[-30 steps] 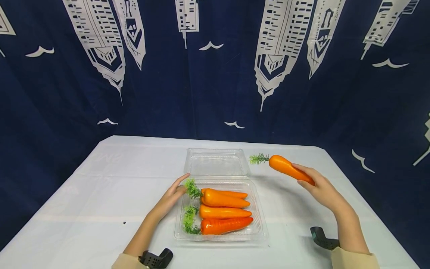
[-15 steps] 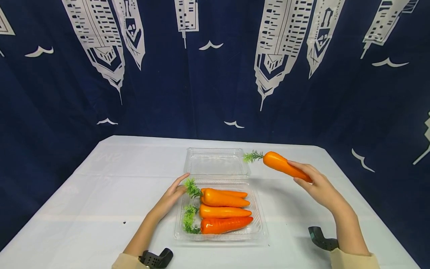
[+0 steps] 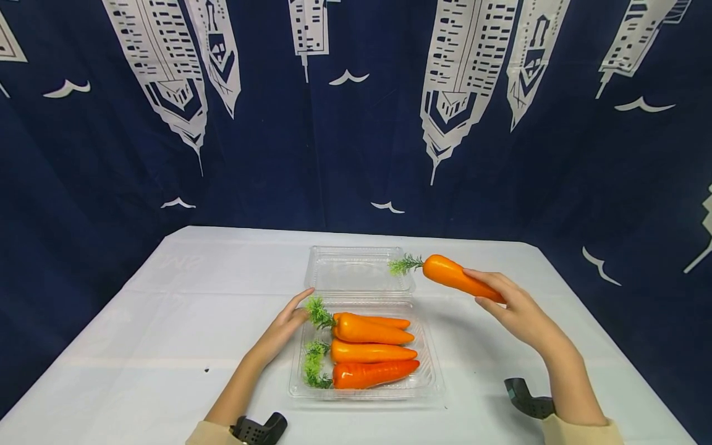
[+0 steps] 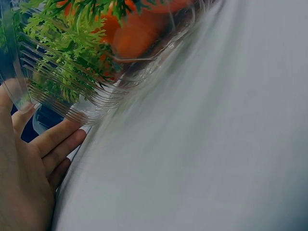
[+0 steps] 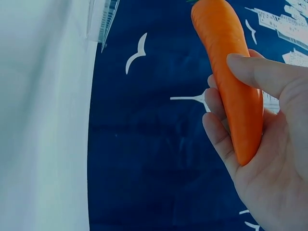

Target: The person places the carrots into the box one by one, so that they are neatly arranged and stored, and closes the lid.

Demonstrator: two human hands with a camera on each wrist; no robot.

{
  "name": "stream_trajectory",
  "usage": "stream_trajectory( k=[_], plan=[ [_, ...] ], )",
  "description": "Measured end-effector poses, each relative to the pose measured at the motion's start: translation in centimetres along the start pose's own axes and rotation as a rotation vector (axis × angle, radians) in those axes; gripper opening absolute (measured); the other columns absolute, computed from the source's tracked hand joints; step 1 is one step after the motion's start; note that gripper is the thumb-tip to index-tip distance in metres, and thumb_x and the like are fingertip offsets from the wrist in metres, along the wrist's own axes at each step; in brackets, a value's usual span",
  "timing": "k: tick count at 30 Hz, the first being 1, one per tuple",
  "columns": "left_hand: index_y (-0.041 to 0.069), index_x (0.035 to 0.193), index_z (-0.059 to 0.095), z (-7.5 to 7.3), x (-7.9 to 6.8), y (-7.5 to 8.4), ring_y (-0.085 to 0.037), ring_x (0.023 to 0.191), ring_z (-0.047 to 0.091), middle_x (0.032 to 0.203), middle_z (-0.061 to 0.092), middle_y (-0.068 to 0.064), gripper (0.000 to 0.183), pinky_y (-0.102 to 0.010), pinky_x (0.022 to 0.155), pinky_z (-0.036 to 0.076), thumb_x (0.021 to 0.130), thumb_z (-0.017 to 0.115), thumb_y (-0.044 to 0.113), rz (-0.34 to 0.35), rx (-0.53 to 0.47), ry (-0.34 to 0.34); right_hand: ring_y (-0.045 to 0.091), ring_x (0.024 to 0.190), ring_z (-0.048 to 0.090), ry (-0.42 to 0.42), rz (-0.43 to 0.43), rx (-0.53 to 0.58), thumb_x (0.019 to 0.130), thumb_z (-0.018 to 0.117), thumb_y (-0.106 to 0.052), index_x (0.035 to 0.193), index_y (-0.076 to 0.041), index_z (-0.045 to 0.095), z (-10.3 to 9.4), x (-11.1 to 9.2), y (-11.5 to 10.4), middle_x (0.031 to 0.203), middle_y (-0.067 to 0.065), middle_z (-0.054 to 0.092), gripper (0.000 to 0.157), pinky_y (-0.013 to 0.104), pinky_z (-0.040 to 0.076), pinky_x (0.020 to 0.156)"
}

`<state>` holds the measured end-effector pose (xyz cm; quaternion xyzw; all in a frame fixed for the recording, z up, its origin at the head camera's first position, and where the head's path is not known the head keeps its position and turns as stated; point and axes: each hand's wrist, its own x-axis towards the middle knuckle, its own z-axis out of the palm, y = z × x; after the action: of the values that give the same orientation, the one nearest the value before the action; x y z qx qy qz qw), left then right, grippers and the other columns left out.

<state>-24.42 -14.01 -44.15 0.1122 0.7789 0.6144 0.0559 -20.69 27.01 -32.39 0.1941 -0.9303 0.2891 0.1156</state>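
Note:
My right hand (image 3: 514,309) grips an orange carrot (image 3: 453,274) by its tapered end, above the table to the right of the open lid. Its green leafy top points left; in the right wrist view the thumb lies across the carrot (image 5: 228,82), fingers behind it. A clear plastic box (image 3: 428,377) stands in the middle with several carrots (image 3: 372,352) lying side by side, leaves to the left. My left hand (image 3: 280,330) rests at the box's left wall, fingers extended. The left wrist view shows its fingertips touching the ridged plastic (image 4: 91,103).
The box's clear lid (image 3: 356,269) lies folded back behind it, joined along the rear edge. A white cloth covers the table (image 3: 183,334). Behind the far edge hangs a dark blue curtain (image 3: 356,154) with white printed buildings.
My right hand has moved left with the carrot, bringing its leaves over the lid's right edge. The left hand and the box have stayed in place.

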Motion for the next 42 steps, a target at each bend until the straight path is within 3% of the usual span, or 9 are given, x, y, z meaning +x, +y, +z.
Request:
stream_trajectory(
  k=[5,13,16,31,42],
  plan=[
    [0.041,0.137,0.031,0.0,0.0,0.0,-0.031,0.121,0.047,0.127,0.054,-0.013,0.048,-0.061,0.103,0.025,0.092,0.044,0.033,0.008,0.005,-0.009,0.018,0.108,0.048,0.006,-0.029,-0.034,0.09,0.055,-0.017,0.134,-0.024,0.044,0.3,0.0,-0.5,0.124,0.005,0.054,0.046,0.047,0.044,0.089],
    [0.04,0.137,0.032,0.0,0.0,0.1,-0.029,0.119,0.048,0.126,0.055,-0.011,0.048,-0.06,0.103,0.026,0.093,0.045,0.031,0.004,0.003,-0.006,-0.001,0.103,0.046,0.009,-0.08,-0.047,0.09,0.056,-0.016,0.133,-0.025,0.045,0.6,0.1,-1.4,0.122,0.001,0.055,0.045,0.018,0.043,0.087],
    [0.041,0.137,0.032,0.0,0.0,0.1,-0.029,0.119,0.048,0.126,0.055,-0.011,0.048,-0.059,0.103,0.027,0.093,0.044,0.031,0.002,0.003,-0.006,-0.003,0.104,0.046,0.007,-0.098,-0.034,0.09,0.056,-0.017,0.132,-0.024,0.046,0.7,0.1,-1.8,0.122,0.0,0.055,0.044,0.013,0.041,0.086],
    [0.038,0.137,0.032,-0.1,-0.2,0.2,-0.03,0.119,0.048,0.124,0.056,-0.013,0.046,-0.057,0.104,0.028,0.094,0.044,0.03,0.014,-0.002,-0.011,0.004,0.105,0.05,-0.074,-0.144,0.015,0.091,0.055,-0.018,0.131,-0.026,0.047,1.7,0.1,-3.3,0.124,-0.003,0.054,0.042,0.023,0.049,0.086],
    [0.038,0.138,0.032,-0.1,0.0,0.0,-0.031,0.121,0.047,0.128,0.052,-0.014,0.047,-0.06,0.103,0.027,0.093,0.044,0.032,0.018,0.002,-0.019,0.007,0.105,0.051,-0.106,-0.195,0.009,0.09,0.056,-0.019,0.129,-0.029,0.048,2.6,0.0,-4.7,0.122,-0.009,0.055,0.042,0.029,0.048,0.088]
  ],
)
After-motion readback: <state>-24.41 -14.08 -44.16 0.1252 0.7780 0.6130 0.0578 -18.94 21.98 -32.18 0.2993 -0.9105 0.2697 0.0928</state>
